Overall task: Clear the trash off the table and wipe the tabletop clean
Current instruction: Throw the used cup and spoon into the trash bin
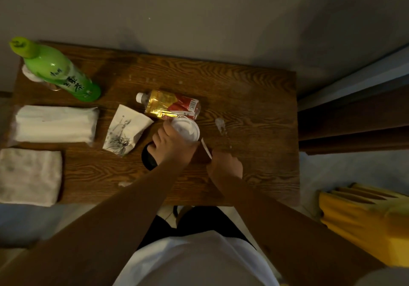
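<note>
Holding a round white plastic cup lid (185,129), the left hand (171,140) has its grip curled around the near edge of it, just above the dark brown wooden bench (254,99). Under this hand there is a black rounded object (148,159) on the bench; I cannot tell what it is. The right hand (225,166) is close beside the left wrist, and its grip is narrow, pinching a thin white stick (206,148) that points up and away from the fingers. If this is a straw or a spoon, I cannot tell.

Just behind the lid a crushed clear plastic bottle with a gold and red label (171,105) lies on its side, the white cap pointing to the left. To the left of the hands lies a crumpled white paper bag with a black drawing (125,129). Further left there is a white pack of tissues in clear wrap (55,123), and near the front left corner a folded pale cloth (28,176). At the far left corner a green plastic tea bottle (57,71) stands upright. A small white wet spot (220,124) is on the wood to the right of the lid, and pale stains are scattered over the surface. A yellow folded thing (365,217) lies to the right, off the bench.
</note>
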